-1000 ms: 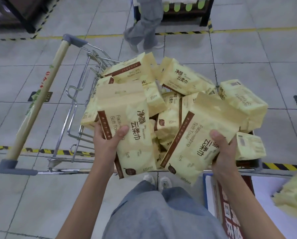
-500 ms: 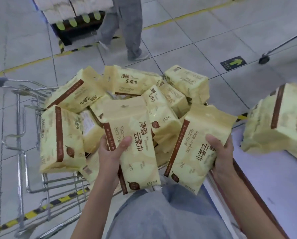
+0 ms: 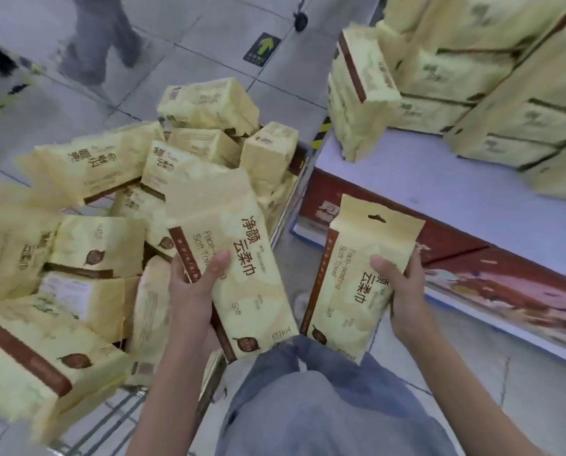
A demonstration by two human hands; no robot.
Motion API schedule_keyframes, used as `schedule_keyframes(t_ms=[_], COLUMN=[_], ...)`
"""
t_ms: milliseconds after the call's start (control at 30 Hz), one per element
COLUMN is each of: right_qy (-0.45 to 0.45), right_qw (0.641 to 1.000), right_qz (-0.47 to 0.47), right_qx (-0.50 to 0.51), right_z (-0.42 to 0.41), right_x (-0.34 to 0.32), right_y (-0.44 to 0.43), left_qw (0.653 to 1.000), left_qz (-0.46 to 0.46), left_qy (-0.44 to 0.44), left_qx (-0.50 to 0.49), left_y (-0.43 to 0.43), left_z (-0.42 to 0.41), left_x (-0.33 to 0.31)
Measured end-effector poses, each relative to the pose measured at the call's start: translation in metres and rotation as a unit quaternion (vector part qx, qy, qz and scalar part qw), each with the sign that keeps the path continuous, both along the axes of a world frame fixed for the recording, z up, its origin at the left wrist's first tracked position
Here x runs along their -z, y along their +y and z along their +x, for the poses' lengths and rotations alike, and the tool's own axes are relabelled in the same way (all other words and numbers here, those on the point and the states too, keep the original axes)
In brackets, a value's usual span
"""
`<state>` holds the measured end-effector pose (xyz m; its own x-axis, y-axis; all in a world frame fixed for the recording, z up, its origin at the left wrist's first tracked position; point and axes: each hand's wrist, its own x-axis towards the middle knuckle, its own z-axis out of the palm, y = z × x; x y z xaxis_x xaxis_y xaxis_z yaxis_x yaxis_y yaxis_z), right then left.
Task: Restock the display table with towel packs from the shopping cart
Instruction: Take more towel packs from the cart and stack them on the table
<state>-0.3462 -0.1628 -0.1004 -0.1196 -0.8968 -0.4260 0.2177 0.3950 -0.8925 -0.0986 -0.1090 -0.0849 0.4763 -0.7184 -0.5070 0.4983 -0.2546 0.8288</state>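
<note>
I see my left grip (image 3: 193, 291) holding one towel pack (image 3: 239, 225) over the shopping cart (image 3: 120, 413), my right grip (image 3: 406, 297) holding a second pack (image 3: 354, 258) near the tabletop (image 3: 439, 185), both lengthwise, tops pointing away from me.

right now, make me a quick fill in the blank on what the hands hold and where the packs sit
The left hand holds the left pack and the right hand holds the right pack, so ____ packs are in hand. The display table with stacked packs lies on the person's ____ side. The loose heap of packs fills the shopping ____.
Missing words: two; right; cart
</note>
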Motion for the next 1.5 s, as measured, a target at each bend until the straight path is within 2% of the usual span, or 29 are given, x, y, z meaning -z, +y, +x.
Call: schedule_keyframes(t_ms=[200,467,733,933,1200,1500], right_qy=[0.009,0.002,-0.028,-0.038,-0.032,-0.026], right_qw=[0.99,0.951,0.883,0.824,0.772,0.752], right_qz=[0.011,-0.015,-0.014,-0.023,-0.048,-0.041], right_qx=[0.137,0.308,0.469,0.566,0.633,0.658], right_z=[-0.052,-0.128,-0.195,-0.226,-0.28,-0.395], right_x=[-0.005,-0.01,0.004,0.01,0.012,0.025], right_y=[0.057,0.166,0.311,0.396,0.427,0.407], left_qw=[0.991,0.944,0.89,0.857,0.815,0.792], left_qz=[0.018,0.0,-0.013,0.003,0.023,0.038], left_qy=[0.011,-0.007,-0.013,0.0,-0.023,-0.042], left_qx=[0.134,0.33,0.455,0.516,0.579,0.607], left_y=[-0.016,-0.008,0.066,0.122,0.146,0.126], left_z=[-0.047,-0.146,-0.269,-0.326,-0.388,-0.503], left_x=[0.001,-0.004,-0.006,0.005,0.013,0.033])
